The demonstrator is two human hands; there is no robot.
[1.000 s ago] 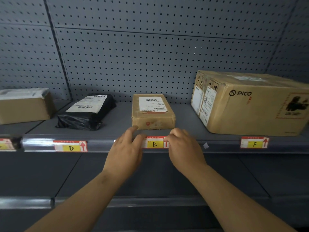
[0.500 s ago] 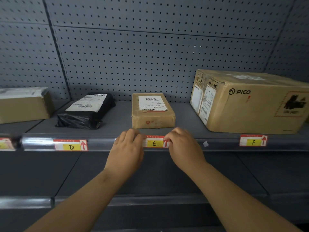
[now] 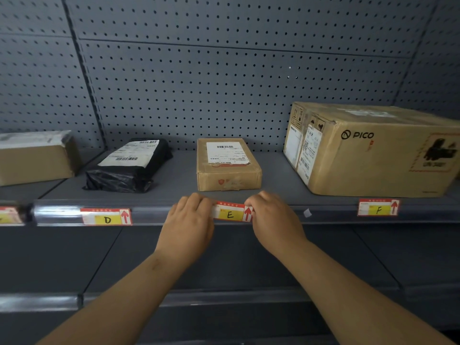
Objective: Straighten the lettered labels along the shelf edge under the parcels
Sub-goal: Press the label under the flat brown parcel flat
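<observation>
The red-and-yellow label E [image 3: 230,213] sits on the grey shelf edge [image 3: 286,215] below a small cardboard parcel [image 3: 227,164], and it tilts slightly, its right end lower. My left hand [image 3: 188,225] pinches its left end with curled fingers. My right hand [image 3: 272,220] pinches its right end, beside the red arrow. Label D [image 3: 107,217] lies in the edge strip to the left, under a black bag parcel [image 3: 130,165]. Label F [image 3: 378,207] is at the right, under the big PICO box [image 3: 373,150].
Another cardboard box [image 3: 34,158] stands at the far left above a partly seen label [image 3: 10,215]. A small white scrap [image 3: 307,212] sticks to the edge right of my right hand. A lower shelf [image 3: 224,257] runs under my forearms. Perforated grey panels form the back wall.
Both hands have closed in on label E: the left fingers curled down onto its left end, the right hand stays at its right end. The label now looks slightly slanted.
</observation>
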